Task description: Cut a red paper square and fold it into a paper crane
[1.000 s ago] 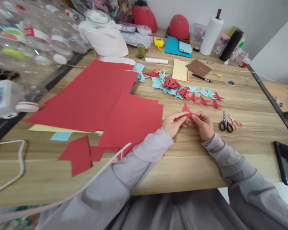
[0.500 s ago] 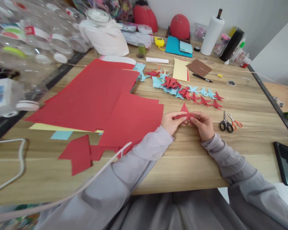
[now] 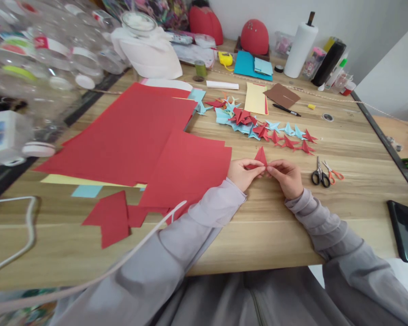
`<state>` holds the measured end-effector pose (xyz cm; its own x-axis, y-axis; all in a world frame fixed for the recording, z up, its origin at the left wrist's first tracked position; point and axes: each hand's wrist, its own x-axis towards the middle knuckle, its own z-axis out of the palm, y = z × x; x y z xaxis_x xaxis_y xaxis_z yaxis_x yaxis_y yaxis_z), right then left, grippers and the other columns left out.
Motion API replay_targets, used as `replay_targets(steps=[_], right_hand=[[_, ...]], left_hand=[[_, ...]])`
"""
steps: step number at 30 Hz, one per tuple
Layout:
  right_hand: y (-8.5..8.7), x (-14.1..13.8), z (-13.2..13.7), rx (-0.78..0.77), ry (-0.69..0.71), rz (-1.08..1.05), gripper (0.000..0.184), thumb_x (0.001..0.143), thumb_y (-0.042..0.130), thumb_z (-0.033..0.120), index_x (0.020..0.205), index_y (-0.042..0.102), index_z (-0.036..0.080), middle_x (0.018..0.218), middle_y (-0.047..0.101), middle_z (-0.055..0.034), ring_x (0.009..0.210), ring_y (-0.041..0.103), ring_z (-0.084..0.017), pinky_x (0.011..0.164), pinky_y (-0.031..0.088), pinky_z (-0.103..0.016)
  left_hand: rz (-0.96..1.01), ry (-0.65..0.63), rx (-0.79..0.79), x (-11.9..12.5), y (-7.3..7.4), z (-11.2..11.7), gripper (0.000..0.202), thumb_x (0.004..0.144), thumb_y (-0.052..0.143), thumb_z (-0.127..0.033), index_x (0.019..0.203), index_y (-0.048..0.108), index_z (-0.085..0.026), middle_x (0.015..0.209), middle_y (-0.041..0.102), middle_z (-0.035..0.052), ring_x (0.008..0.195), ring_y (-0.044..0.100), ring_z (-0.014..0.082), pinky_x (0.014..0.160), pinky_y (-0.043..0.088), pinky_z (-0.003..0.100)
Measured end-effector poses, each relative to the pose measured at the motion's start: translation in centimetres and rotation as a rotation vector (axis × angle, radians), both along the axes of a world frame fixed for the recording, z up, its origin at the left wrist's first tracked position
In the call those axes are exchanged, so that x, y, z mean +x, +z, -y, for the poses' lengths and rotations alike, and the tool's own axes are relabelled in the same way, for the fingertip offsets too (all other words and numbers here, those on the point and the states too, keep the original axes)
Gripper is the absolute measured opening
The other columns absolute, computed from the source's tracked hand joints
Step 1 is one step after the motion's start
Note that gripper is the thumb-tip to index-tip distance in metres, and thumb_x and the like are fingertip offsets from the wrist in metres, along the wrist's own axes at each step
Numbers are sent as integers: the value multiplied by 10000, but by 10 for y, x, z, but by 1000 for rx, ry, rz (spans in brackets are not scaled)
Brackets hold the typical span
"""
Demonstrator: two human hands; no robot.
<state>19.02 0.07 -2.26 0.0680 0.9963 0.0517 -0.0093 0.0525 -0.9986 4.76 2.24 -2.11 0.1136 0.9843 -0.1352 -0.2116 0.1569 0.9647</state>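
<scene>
A small folded red paper piece stands between both my hands on the wooden table. My left hand pinches its left side and my right hand pinches its right side, fingertips almost meeting below the red point. Just beyond lies a row of finished red and blue folded paper shapes. Large red paper sheets lie left of my hands.
Two pairs of scissors lie right of my right hand. A black phone sits near the right front edge. A paper towel roll, red round objects, blue and yellow paper and a pen are at the back. Clear plastic bottles crowd the left.
My fingers have shifted on the red piece, drawing together under its point. The piece now stands a little more upright and narrower. The arms have hardly moved.
</scene>
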Motion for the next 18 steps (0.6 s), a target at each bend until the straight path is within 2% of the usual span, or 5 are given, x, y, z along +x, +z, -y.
replay_targets(steps=[3,9,12,15,18], right_hand=[[0,0,-1,-32,5,-39,339,597,793,407,798,616,199,641,685,12,584,644,-140,613,544,-301],[-2,1,-1,-69,67,-5,348,653,753,427,852,619,176,631,699,-9,591,658,-139,599,528,-279],[-4,2,-2,-46,18,-22,335,649,757,417,840,617,181,632,696,3,571,650,-132,588,529,-276],[-6,2,-3,-23,-23,-8,322,638,766,403,826,624,183,619,684,12,537,627,-120,559,518,-264],[-4,1,-2,-13,12,45,318,634,767,408,809,633,178,615,676,4,523,614,-119,542,516,-265]], left_hand=[[7,-3,-10,0,0,0,195,522,788,-211,668,702,-115,570,673,39,492,607,124,535,526,271],[52,-23,7,2,-4,0,207,569,765,-240,724,715,-112,592,679,46,519,615,128,563,535,284],[43,-33,74,2,-7,0,176,596,741,-249,731,728,-136,716,700,63,615,640,149,581,540,289],[-53,1,239,-1,-6,0,94,603,731,-205,694,741,-185,946,699,76,848,652,187,742,545,314],[-153,19,360,-5,-4,-1,73,624,723,-183,689,749,-205,991,693,80,951,635,207,858,510,335]])
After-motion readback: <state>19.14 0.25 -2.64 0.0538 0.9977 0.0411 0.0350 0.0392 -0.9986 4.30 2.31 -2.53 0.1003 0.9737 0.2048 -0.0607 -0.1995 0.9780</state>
